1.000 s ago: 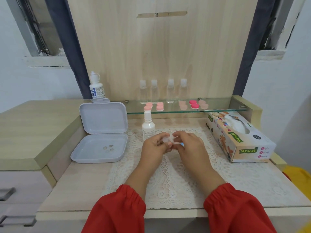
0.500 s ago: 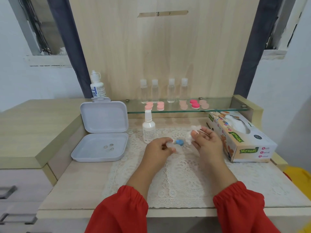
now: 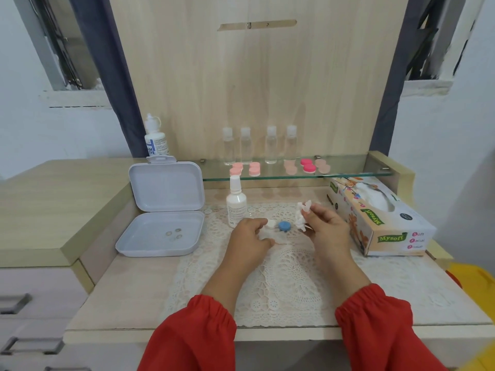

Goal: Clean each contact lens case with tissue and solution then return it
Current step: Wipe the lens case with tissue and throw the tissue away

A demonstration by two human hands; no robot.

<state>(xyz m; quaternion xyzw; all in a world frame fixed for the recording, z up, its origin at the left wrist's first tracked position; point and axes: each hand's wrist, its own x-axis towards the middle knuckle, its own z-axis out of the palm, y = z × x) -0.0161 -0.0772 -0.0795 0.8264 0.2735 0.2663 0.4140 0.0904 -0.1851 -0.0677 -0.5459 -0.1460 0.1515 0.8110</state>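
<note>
L grip (image 3: 250,235) pinches clear case (image 3: 271,225); R grip (image 3: 325,226) pinches tissue (image 3: 302,213). Risk: loose blue cap (image 3: 284,225) gets knocked, rolls off counter (image 3: 128,290).

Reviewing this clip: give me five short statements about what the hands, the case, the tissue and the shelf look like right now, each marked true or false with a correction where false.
1. The right hand pinches a crumpled tissue. True.
2. The grey plastic box is closed. False: its lid stands open, with small rings lying in the base.
3. A blue cap lies on the lace mat between the hands. True.
4. Four clear bottles stand on the glass shelf. True.
5. The left hand holds the white spray bottle. False: that bottle stands free behind the hand, which holds a small pale contact lens case.
</note>
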